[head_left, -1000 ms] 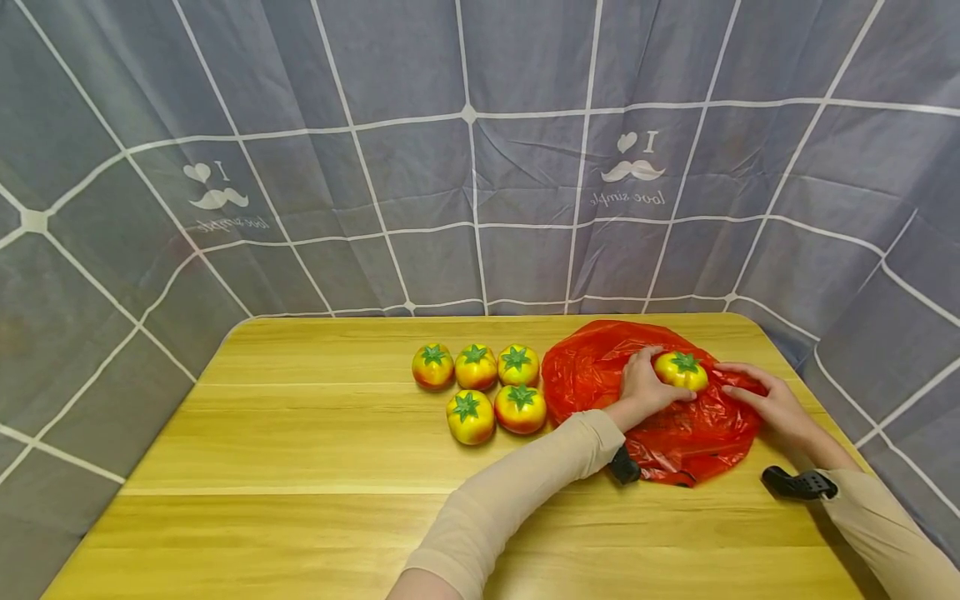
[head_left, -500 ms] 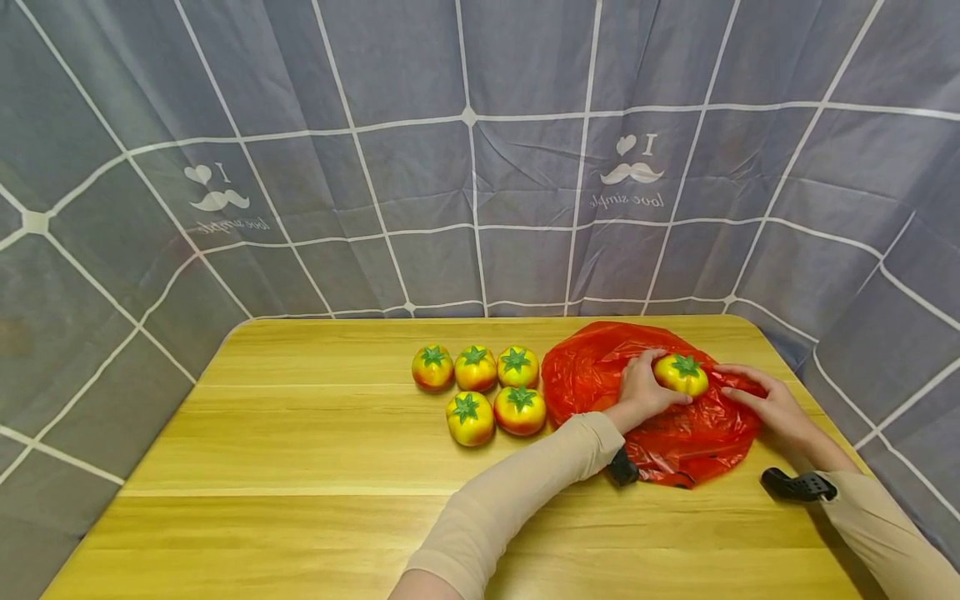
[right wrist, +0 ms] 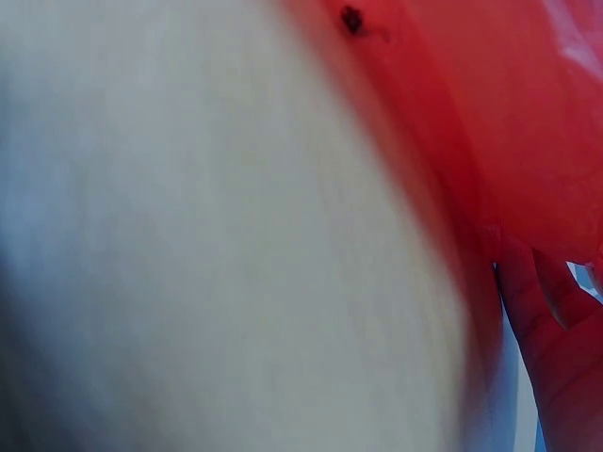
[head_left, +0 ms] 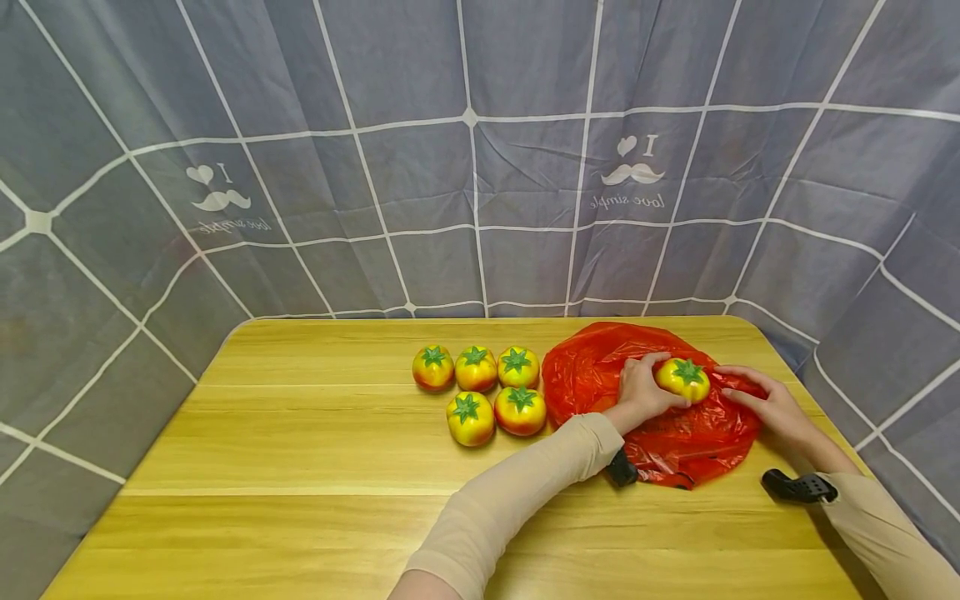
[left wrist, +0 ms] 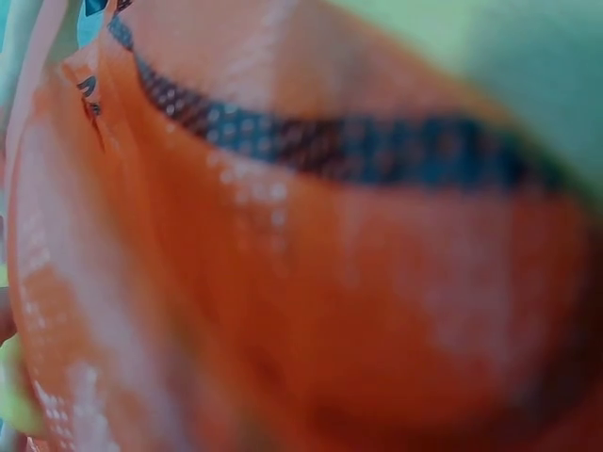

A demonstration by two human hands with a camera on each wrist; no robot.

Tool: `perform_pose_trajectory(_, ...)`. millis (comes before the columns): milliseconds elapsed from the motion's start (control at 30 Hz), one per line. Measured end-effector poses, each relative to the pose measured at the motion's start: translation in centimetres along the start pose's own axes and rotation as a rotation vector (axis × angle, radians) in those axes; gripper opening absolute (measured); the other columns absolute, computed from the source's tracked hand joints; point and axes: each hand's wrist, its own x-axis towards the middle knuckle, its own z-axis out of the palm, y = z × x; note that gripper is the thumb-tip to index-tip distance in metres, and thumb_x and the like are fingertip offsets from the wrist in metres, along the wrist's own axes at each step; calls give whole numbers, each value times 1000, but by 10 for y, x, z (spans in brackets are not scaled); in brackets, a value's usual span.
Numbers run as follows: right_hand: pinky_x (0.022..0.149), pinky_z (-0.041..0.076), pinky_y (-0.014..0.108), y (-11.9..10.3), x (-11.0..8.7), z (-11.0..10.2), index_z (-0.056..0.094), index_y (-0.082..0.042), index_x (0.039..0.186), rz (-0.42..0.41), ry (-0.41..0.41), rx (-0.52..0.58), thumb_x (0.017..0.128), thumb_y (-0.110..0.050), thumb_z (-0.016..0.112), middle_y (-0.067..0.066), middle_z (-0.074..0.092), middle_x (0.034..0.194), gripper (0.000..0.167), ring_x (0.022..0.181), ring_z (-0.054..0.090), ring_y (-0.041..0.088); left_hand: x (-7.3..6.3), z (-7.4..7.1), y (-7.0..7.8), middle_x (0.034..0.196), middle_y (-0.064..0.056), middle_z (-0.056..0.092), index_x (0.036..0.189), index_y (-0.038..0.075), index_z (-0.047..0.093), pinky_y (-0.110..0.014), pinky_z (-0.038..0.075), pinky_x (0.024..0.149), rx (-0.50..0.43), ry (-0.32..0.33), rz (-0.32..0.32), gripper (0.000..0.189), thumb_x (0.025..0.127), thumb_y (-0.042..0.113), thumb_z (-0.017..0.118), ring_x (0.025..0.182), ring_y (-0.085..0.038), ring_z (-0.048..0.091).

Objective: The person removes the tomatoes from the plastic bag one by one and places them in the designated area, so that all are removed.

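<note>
A glossy yellow-red toy tomato [head_left: 683,381] with a green star-shaped top sits over a crumpled red plastic bag [head_left: 585,367] at the table's right. My left hand [head_left: 642,390] grips this tomato from its left side, thumb in front and fingers behind. On the other side, my right hand [head_left: 776,408] lies at the bag's right edge, fingers extended and fingertips touching the film beside the tomato. In the right wrist view, part of the right hand [right wrist: 565,367] shows at the lower right against the bag [right wrist: 528,113]. Red film [left wrist: 377,282] with a dark printed strip fills most of the left wrist view.
Several more toy tomatoes [head_left: 470,418] stand in two rows just left of the bag on the wooden table [head_left: 300,450]. A grey curtain [head_left: 420,183] with white lines hangs behind the table and along its sides. Black straps [head_left: 798,485] sit at both wrists.
The gripped tomato has shifted slightly towards the table's front, with the left fingers following it. The right hand, the bag and the other tomatoes look unchanged.
</note>
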Motion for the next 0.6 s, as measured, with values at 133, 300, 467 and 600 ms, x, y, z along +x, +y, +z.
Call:
perform_pose_trajectory(133, 71, 47, 6, -1, 0, 0, 61, -13, 123, -10, -7, 9, 94, -8, 58, -38, 55, 106, 30, 92, 53, -17, -2, -1, 1, 106, 4, 56, 119, 26, 60, -15, 40, 81, -9, -3, 5, 68, 59, 23, 92, 98, -9, 48)
perform_pose_trajectory(300, 69, 48, 8, -2, -1, 0, 62, -14, 122, -19, -10, 18, 93, -6, 59, -37, 57, 106, 31, 89, 55, -14, -2, 1, 1, 109, 4, 59, 118, 24, 55, -16, 40, 86, -17, -9, 15, 67, 61, 21, 91, 101, -10, 51)
perform_pose_trajectory(467, 67, 50, 10, -1, -1, 0, 62, -15, 123, -25, -24, 44, 93, -4, 57, -36, 58, 107, 32, 87, 57, -13, -2, 1, 1, 109, 4, 59, 117, 23, 54, -16, 42, 88, -30, 7, 17, 67, 61, 21, 92, 103, -10, 53)
perform_pose_trajectory(600, 66, 51, 12, 0, 0, 1, 61, -12, 124, -39, -39, 82, 94, -2, 56, -32, 60, 107, 32, 85, 59, -10, -1, 0, 1, 110, 4, 60, 119, 23, 54, -16, 41, 88, -14, 7, 23, 68, 62, 24, 91, 104, -10, 53)
